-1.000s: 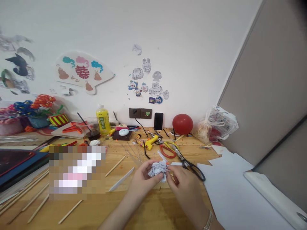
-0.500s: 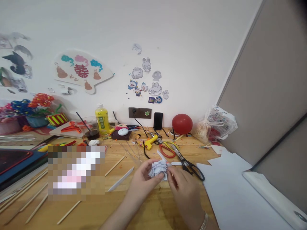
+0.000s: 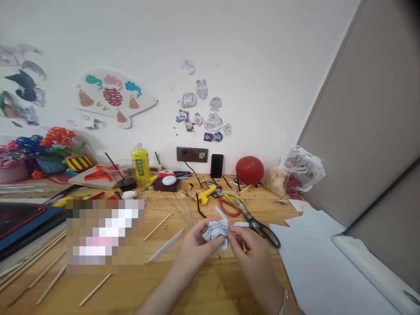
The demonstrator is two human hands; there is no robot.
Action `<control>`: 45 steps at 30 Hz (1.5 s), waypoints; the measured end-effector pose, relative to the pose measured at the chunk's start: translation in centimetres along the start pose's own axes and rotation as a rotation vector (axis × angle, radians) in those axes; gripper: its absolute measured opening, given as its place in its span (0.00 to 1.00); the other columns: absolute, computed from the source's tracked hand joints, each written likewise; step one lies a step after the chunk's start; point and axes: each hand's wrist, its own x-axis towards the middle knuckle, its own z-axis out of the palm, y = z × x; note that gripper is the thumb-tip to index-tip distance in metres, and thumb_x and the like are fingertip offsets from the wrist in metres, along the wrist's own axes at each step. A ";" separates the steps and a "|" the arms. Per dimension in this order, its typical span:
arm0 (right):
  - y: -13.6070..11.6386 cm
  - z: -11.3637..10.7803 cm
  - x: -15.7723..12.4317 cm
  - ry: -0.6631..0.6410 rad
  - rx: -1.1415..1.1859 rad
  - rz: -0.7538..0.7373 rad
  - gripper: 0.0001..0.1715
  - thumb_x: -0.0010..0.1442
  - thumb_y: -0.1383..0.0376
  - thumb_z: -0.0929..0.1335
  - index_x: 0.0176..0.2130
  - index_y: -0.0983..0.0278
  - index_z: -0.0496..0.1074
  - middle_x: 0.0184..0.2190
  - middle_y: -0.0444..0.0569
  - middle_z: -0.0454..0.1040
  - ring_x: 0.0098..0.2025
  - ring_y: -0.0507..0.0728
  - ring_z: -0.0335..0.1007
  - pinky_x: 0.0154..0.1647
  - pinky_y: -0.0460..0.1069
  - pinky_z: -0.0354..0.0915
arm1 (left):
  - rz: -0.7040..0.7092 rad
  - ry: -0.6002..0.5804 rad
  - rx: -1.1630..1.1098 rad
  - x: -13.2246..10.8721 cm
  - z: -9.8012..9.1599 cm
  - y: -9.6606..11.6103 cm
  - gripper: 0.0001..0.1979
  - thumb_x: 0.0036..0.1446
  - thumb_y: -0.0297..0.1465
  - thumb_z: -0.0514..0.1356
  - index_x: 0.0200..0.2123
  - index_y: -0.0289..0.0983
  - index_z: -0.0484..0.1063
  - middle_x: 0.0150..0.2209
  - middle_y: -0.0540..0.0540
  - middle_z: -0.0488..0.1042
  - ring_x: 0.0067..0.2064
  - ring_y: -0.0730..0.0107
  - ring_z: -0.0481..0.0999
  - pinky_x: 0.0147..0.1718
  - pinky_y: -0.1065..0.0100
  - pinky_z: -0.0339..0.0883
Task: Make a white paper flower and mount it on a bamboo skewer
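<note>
A ruffled white paper flower (image 3: 216,230), made of many small folded strips, is held just above the wooden table. My left hand (image 3: 198,245) is closed around its left side, thumb pressed on the front. At its right edge my right hand (image 3: 251,251) pinches the paper with thumb and forefinger; the other fingers are curled. A loose white paper strip (image 3: 222,212) sticks up behind the flower, and a second strip (image 3: 243,224) lies past my right fingers. Black-handled scissors (image 3: 262,227) lie just beyond my right hand.
A yellow glue gun (image 3: 207,194) and red-handled scissors (image 3: 229,207) lie behind the flower. White paper sheets (image 3: 308,258) cover the right side. Thin wooden sticks (image 3: 95,290) and a paper strip (image 3: 166,245) lie left. A red balloon (image 3: 250,170) and yellow bottle (image 3: 141,164) stand by the wall.
My right fingers have shifted slightly at the flower's right edge, and the right hand has turned a little. My left hand keeps its hold.
</note>
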 end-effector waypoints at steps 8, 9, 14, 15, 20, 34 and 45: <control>-0.2 -0.2 0.6 -0.078 0.118 0.139 0.12 0.54 0.62 0.62 0.24 0.64 0.69 0.17 0.42 0.69 0.21 0.51 0.62 0.21 0.44 0.56 | -0.011 -0.041 0.041 0.1 0.1 0.4 0.20 0.35 0.35 0.69 0.35 0.35 0.72 0.33 0.47 0.77 0.34 0.68 0.72 0.35 0.70 0.65; -0.2 -0.2 0.7 -0.065 0.124 0.149 0.12 0.53 0.62 0.63 0.24 0.64 0.70 0.18 0.42 0.69 0.21 0.51 0.63 0.21 0.44 0.56 | -0.001 -0.052 0.066 0.1 0.1 0.5 0.20 0.36 0.35 0.68 0.34 0.34 0.72 0.34 0.46 0.77 0.34 0.67 0.73 0.35 0.69 0.65; -0.2 -0.9 1.2 -0.090 0.306 0.231 0.13 0.53 0.59 0.64 0.27 0.65 0.72 0.20 0.45 0.72 0.24 0.53 0.66 0.24 0.45 0.60 | 0.013 -0.057 0.118 0.3 -0.2 0.2 0.22 0.35 0.34 0.69 0.36 0.35 0.70 0.37 0.43 0.77 0.39 0.62 0.73 0.39 0.66 0.65; -0.2 -1.1 1.3 -0.092 0.368 0.258 0.14 0.53 0.58 0.64 0.28 0.65 0.72 0.22 0.46 0.73 0.25 0.54 0.67 0.25 0.45 0.61 | 0.002 -0.058 0.087 0.4 -0.3 -0.1 0.23 0.34 0.34 0.69 0.37 0.35 0.69 0.37 0.43 0.77 0.40 0.62 0.74 0.39 0.66 0.65; -0.1 -1.6 1.5 0.024 0.360 0.264 0.14 0.51 0.57 0.65 0.28 0.65 0.72 0.22 0.45 0.72 0.24 0.53 0.65 0.24 0.45 0.60 | 0.058 0.004 -0.003 1.2 -0.3 -1.2 0.24 0.30 0.32 0.70 0.34 0.37 0.67 0.34 0.46 0.75 0.36 0.64 0.74 0.38 0.65 0.65; 0.3 -0.3 0.8 0.000 0.064 0.168 0.10 0.50 0.61 0.65 0.29 0.64 0.73 0.14 0.39 0.63 0.18 0.50 0.59 0.19 0.44 0.53 | 0.087 -0.012 -0.063 1.2 -0.3 -1.5 0.24 0.33 0.31 0.69 0.36 0.38 0.65 0.35 0.49 0.73 0.38 0.68 0.72 0.37 0.69 0.64; 0.4 -0.1 0.5 -0.004 -0.060 0.082 0.13 0.54 0.62 0.62 0.32 0.64 0.74 0.18 0.44 0.70 0.21 0.52 0.64 0.22 0.45 0.58 | 0.209 -0.031 0.116 0.3 0.2 -1.2 0.17 0.40 0.27 0.65 0.35 0.38 0.64 0.36 0.47 0.72 0.40 0.65 0.72 0.39 0.66 0.63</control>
